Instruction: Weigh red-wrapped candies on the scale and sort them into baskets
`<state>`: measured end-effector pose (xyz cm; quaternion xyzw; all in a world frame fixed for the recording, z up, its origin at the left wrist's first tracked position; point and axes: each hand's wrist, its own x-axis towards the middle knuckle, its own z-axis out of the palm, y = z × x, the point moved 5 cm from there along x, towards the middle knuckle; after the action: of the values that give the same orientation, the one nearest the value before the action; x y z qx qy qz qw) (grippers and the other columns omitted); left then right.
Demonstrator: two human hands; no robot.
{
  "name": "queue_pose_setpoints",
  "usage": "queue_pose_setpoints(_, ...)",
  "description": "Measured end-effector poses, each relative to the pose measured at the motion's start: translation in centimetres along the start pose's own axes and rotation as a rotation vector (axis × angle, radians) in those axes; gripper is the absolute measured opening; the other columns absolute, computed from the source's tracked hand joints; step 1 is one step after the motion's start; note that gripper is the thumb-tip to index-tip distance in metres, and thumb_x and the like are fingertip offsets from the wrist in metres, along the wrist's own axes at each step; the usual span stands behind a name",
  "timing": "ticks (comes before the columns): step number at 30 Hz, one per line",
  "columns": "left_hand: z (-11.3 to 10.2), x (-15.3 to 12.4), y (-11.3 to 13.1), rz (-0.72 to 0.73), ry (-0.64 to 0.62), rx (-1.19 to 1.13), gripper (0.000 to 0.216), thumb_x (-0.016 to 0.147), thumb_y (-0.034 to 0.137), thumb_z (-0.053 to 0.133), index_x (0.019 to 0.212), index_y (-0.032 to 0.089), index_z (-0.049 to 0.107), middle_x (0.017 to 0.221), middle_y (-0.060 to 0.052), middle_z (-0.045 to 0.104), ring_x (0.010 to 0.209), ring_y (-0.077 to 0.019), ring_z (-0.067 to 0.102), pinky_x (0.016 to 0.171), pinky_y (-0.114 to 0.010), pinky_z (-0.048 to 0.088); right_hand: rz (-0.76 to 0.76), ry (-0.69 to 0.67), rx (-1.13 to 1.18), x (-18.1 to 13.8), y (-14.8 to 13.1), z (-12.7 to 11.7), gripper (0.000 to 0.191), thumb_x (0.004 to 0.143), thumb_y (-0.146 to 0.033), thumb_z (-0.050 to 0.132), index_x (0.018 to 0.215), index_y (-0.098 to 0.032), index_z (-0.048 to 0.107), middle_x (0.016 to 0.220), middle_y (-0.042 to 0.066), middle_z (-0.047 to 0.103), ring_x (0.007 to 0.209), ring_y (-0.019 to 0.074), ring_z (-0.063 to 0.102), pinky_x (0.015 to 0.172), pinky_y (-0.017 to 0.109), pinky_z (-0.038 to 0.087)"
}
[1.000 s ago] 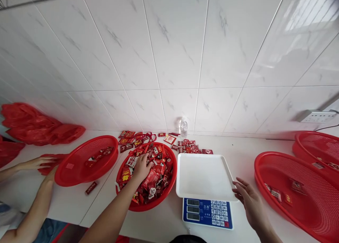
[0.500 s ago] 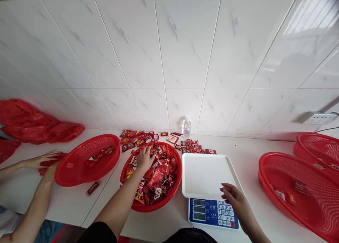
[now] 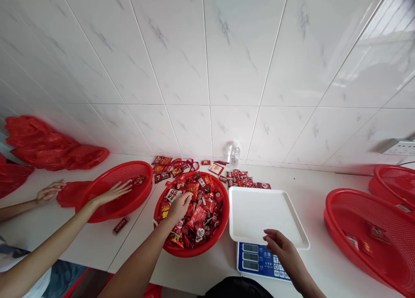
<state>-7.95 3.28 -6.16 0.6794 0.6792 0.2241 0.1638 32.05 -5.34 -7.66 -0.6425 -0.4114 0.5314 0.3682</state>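
Note:
My left hand is over the heap of red snack packets in the middle red basket. Its fingers are curled in at the packets, and whatever they hold is hidden. A red packet lies right at the fingertips. On the other side, my right hand hovers by the front edge of the scale's white tray, fingers loosely bent and apart, with nothing seen in them. Beneath it, the hand partly covers the keypad of the blue scale.
A co-worker's hand reaches into the left red basket; the other hand is beside red plastic. Loose packets and a clear bottle line the wall. More baskets stand at right.
My left hand has drawn slightly back towards me, its fingers more curled. The co-worker's hand has moved from the red plastic into the left basket. The whole view has shifted slightly.

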Motion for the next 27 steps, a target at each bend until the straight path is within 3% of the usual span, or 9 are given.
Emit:
queue_pose_setpoints(4,-1.0,1.8,-0.5,-0.036,0.145,0.075,0.04,0.089,0.044,0.034,0.113,0.021,0.056,0.114,-0.008,0.06,0.105,-0.0233,0.055,0.087,-0.036,0.047,0.003,0.007,-0.011,-0.1,0.4,0.0,0.045,0.063,-0.058,0.058,0.091,-0.023,0.064,0.08,0.003,0.068,0.073,0.0212,0.064,0.066,0.032,0.049)
queue_pose_setpoints(6,-0.9,3.4,-0.6,-0.041,0.153,0.123,0.042,0.088,0.045,0.037,0.118,0.02,0.053,0.12,-0.01,0.055,0.113,-0.0251,0.05,0.091,-0.038,0.044,0.025,-0.037,-0.018,-0.1,0.7,-0.1,0.046,0.063,-0.058,0.06,0.092,-0.022,0.064,0.081,0.004,0.068,0.073,0.0215,0.064,0.065,0.032,0.049)
queue_pose_setpoints(13,1.9,9.5,0.1,-0.088,-0.068,0.153,0.057,0.086,0.054,0.036,0.132,0.02,0.041,0.139,-0.013,0.039,0.128,-0.029,0.035,0.095,-0.039,0.039,-0.025,-0.057,-0.026,-0.2,0.6,-0.7,0.041,0.067,-0.055,0.059,0.091,-0.023,0.064,0.077,0.002,0.067,0.07,0.0193,0.063,0.064,0.03,0.048)
queue_pose_setpoints(17,3.3,11.3,1.0,-0.189,-0.159,0.162,0.069,0.082,0.063,0.035,0.135,0.019,0.036,0.14,-0.018,0.035,0.123,-0.0339,0.041,0.089,-0.041,0.041,-0.03,-0.08,-0.021,0.1,0.8,-0.9,0.038,0.069,-0.053,0.059,0.092,-0.023,0.065,0.08,0.002,0.067,0.074,0.0193,0.063,0.066,0.029,0.049)
queue_pose_setpoints(21,4.4,10.7,2.7,-0.109,-0.182,0.256,0.068,0.076,0.069,0.038,0.126,0.024,0.048,0.132,-0.014,0.044,0.119,-0.0378,0.042,0.09,-0.048,0.039,-0.002,-0.094,-0.025,0.3,1.6,-0.7,0.04,0.067,-0.055,0.06,0.091,-0.023,0.065,0.08,0.002,0.067,0.073,0.0196,0.063,0.068,0.031,0.049)
queue_pose_setpoints(27,6.1,5.6,5.4,0.155,-0.24,0.236,0.051,0.082,0.059,0.039,0.118,0.028,0.055,0.127,-0.009,0.048,0.121,-0.0326,0.04,0.095,-0.047,0.037,-0.033,-0.026,-0.002,0.3,1.9,-0.1,0.042,0.065,-0.057,0.059,0.088,-0.023,0.065,0.077,0.003,0.068,0.07,0.0202,0.062,0.066,0.032,0.049)
